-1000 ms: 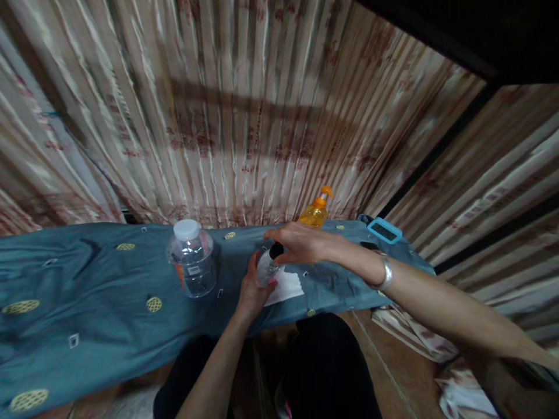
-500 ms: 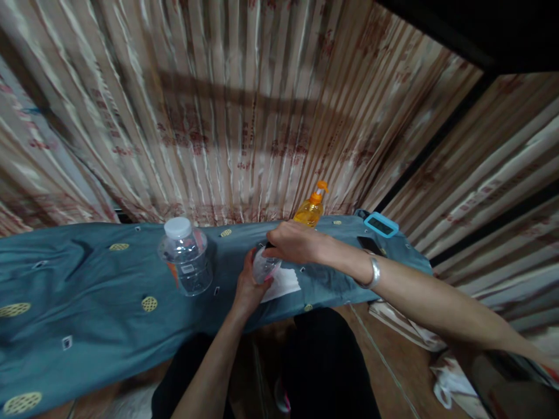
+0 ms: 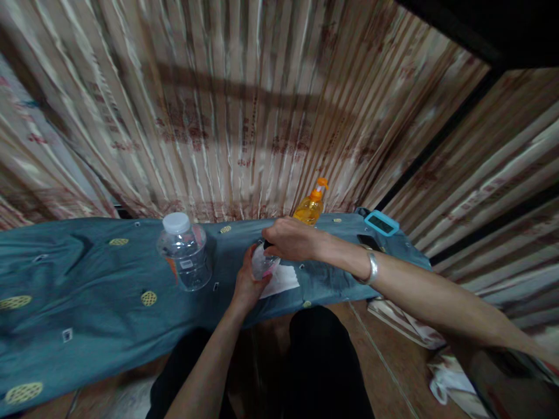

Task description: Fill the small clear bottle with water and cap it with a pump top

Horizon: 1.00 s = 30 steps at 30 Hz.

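left hand [image 3: 246, 283]: fingers wrap small clear plastic bottle [image 3: 262, 265] | right hand [image 3: 290, 240]: fingers pinch its black cap

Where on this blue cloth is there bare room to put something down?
Bare cloth runs wide to the left of the clear plastic jar. It is crowded on the right: both hands on a small bottle, white paper, orange pump bottle.
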Each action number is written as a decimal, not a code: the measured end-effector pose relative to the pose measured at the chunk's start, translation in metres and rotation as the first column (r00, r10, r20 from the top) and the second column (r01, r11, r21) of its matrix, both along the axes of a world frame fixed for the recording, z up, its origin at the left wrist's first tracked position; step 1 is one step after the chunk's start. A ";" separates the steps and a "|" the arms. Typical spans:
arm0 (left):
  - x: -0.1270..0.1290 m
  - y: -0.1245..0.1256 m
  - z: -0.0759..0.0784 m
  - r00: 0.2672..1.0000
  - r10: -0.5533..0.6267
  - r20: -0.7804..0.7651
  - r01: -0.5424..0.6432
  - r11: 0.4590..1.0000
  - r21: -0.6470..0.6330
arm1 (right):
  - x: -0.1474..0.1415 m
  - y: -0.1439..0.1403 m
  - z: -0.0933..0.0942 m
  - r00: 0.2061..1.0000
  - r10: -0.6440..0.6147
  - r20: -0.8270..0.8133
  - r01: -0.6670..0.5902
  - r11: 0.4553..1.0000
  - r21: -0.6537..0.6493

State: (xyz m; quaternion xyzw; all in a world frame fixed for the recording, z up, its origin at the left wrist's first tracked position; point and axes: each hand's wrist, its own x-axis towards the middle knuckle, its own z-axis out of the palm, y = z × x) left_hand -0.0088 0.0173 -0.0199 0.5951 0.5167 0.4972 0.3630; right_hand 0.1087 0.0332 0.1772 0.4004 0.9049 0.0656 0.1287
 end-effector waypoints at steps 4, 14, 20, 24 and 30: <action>0.000 -0.001 -0.001 1.000 0.007 0.001 -0.007 1.000 -0.015 | 0.005 0.006 -0.006 0.996 0.021 -0.084 -0.020 1.000 0.014; 0.002 -0.007 -0.014 0.995 0.053 0.086 -0.048 0.997 -0.058 | 0.070 0.009 -0.112 0.658 -0.494 -0.569 0.432 0.866 -0.252; 0.008 -0.006 -0.014 0.989 0.114 0.091 -0.105 0.990 -0.096 | 0.059 -0.002 -0.194 0.564 -0.596 -0.571 0.500 0.797 -0.338; 0.011 -0.005 -0.014 0.983 0.112 0.148 -0.098 0.991 -0.096 | 0.054 -0.004 -0.209 0.460 -0.649 -0.607 0.460 0.758 -0.462; 0.009 -0.001 -0.019 0.968 0.131 0.215 -0.110 0.988 -0.108 | 0.076 -0.006 -0.212 0.087 -0.682 -0.726 0.298 0.713 -0.635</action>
